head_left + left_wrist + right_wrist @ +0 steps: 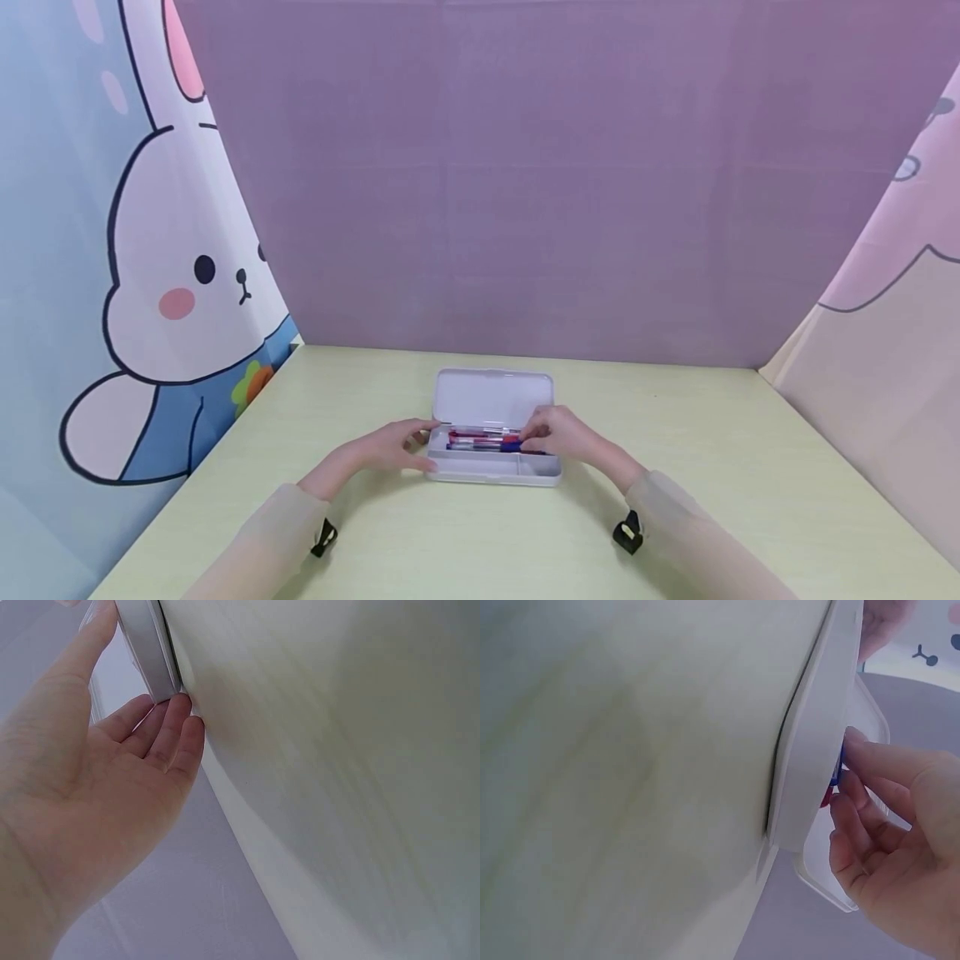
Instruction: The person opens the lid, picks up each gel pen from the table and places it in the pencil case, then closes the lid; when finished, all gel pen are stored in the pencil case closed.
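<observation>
An open white pencil case (491, 478) lies on the table with its lid (493, 397) raised toward the back. Several pens lie lengthwise in its rear compartment, among them a blue-capped pen (487, 447) and a red pen (465, 435). My left hand (390, 444) holds the case's left end, thumb at the front corner and bent fingers (180, 727) against the end wall. At the right end, my right hand (562, 432) reaches into the case. Its thumb and fingers (849, 801) pinch at the blue pen (837, 769); the exact contact is partly hidden.
The case stands on a pale yellow-green table (375, 533). Behind it hangs a plain purple cloth (525, 183). A curtain with a cartoon rabbit (187, 267) borders the left, and a pink and cream curtain (892, 350) the right. Small front compartments (538, 468) line the case.
</observation>
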